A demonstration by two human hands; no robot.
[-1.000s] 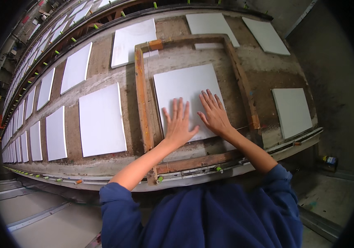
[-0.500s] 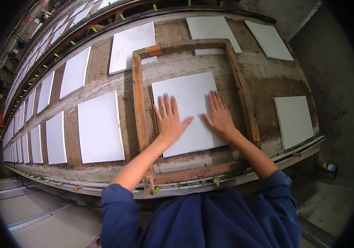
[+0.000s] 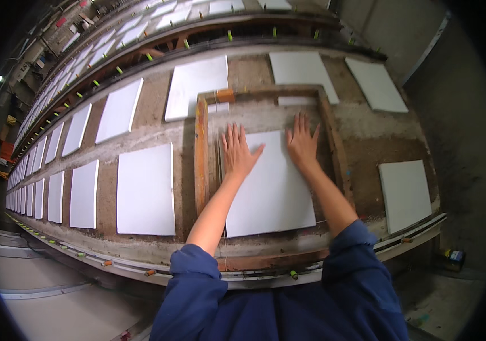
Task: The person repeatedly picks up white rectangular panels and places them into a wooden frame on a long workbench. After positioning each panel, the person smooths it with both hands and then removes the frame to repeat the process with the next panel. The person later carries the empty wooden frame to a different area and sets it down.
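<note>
A white rectangular sheet (image 3: 270,196), thin-edged, lies on a long brown-stained table (image 3: 376,139). Around it sits a wooden frame (image 3: 201,170), with an orange patch (image 3: 225,95) at its far left corner. My left hand (image 3: 239,153) lies palm down at the sheet's far left corner, fingers stretched toward the far side. At the far right corner, my right hand (image 3: 304,145) rests palm down with fingers spread and reaching past the edge. Neither hand holds anything. Both hide parts of the sheet's far end.
More white sheets (image 3: 145,190) lie in rows along the table to the left, with another sheet (image 3: 406,195) to the right. Green pegs (image 3: 294,274) line the near rail. A second table with sheets stands beyond a dark beam (image 3: 254,37).
Both hands have slid away from me to the sheet's far corners, arms stretched further. The whole scene sits lower in the view, and the frame still surrounds the sheet.
</note>
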